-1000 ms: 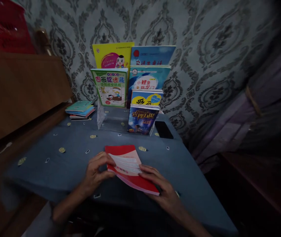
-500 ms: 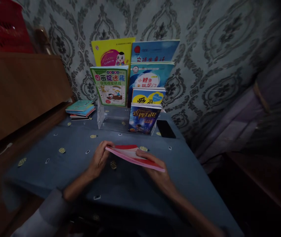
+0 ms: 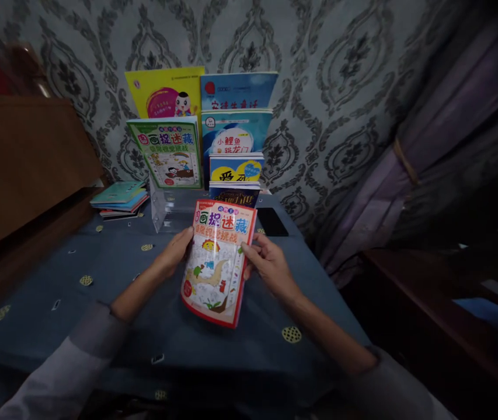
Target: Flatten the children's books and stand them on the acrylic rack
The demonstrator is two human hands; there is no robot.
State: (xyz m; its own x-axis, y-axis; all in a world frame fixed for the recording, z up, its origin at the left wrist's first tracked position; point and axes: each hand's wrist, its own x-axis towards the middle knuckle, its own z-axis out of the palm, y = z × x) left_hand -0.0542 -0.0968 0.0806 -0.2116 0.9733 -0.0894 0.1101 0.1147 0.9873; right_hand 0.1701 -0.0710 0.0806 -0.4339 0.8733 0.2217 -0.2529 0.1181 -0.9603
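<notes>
Both my hands hold a red-edged children's picture book (image 3: 218,262) upright above the blue tablecloth (image 3: 100,303), its front cover facing me. My left hand (image 3: 173,254) grips its left edge. My right hand (image 3: 265,265) grips its right edge, thumb on the cover. Just behind the book stands a clear tiered display rack (image 3: 165,207) with several children's books: a green one (image 3: 167,153), a yellow one (image 3: 165,93), blue ones (image 3: 236,131) and a dark one (image 3: 233,193) partly hidden by the held book.
A small stack of thin books (image 3: 119,199) lies at the left of the table by a wooden cabinet (image 3: 21,163). A black phone (image 3: 271,221) lies right of the rack. Patterned wallpaper is behind; a purple curtain (image 3: 428,146) hangs at the right.
The book was lying nearly flat, back cover up, low over the table. Both hands turned it over and lifted it toward the rack, so its front cover now faces me.
</notes>
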